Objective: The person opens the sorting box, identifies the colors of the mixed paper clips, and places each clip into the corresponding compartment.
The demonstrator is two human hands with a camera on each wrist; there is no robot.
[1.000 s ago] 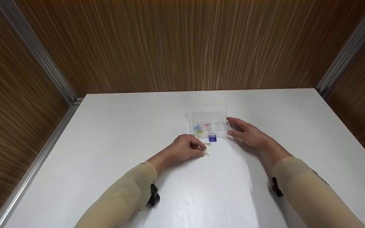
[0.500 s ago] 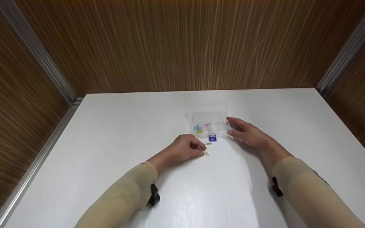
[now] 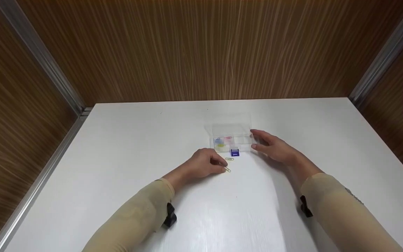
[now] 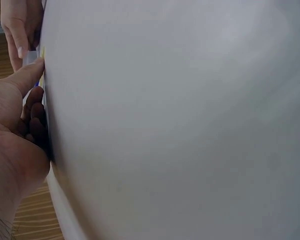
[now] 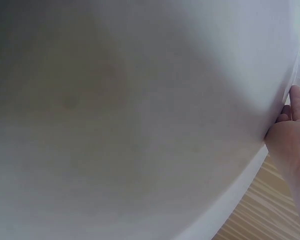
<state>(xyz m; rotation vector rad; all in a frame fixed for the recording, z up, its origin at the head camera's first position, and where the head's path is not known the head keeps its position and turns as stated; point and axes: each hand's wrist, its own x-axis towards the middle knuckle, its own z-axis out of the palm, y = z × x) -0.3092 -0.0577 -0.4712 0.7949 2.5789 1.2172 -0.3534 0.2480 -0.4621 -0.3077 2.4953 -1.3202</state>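
A clear plastic compartment box (image 3: 245,140) lies on the white table with its lid (image 3: 232,122) opened back. Small blue clips (image 3: 218,140), yellow clips (image 3: 220,145) and pink clips (image 3: 228,138) sit in its left compartments. A purple-blue latch (image 3: 235,153) hangs at its front. My right hand (image 3: 273,147) holds the box's right side between thumb and fingers. In front of the box, my left hand (image 3: 205,163) pinches a yellow paper clip (image 3: 227,169) at its thumb and index tips. A second yellow paper clip (image 3: 229,159) lies just beyond those fingertips, near the latch.
The white table (image 3: 135,140) ends at a brown wood-grain panel (image 3: 201,52) behind the box. Similar panels with metal edge strips (image 3: 47,66) stand at both sides. A black strap piece (image 3: 170,216) shows at the left sleeve.
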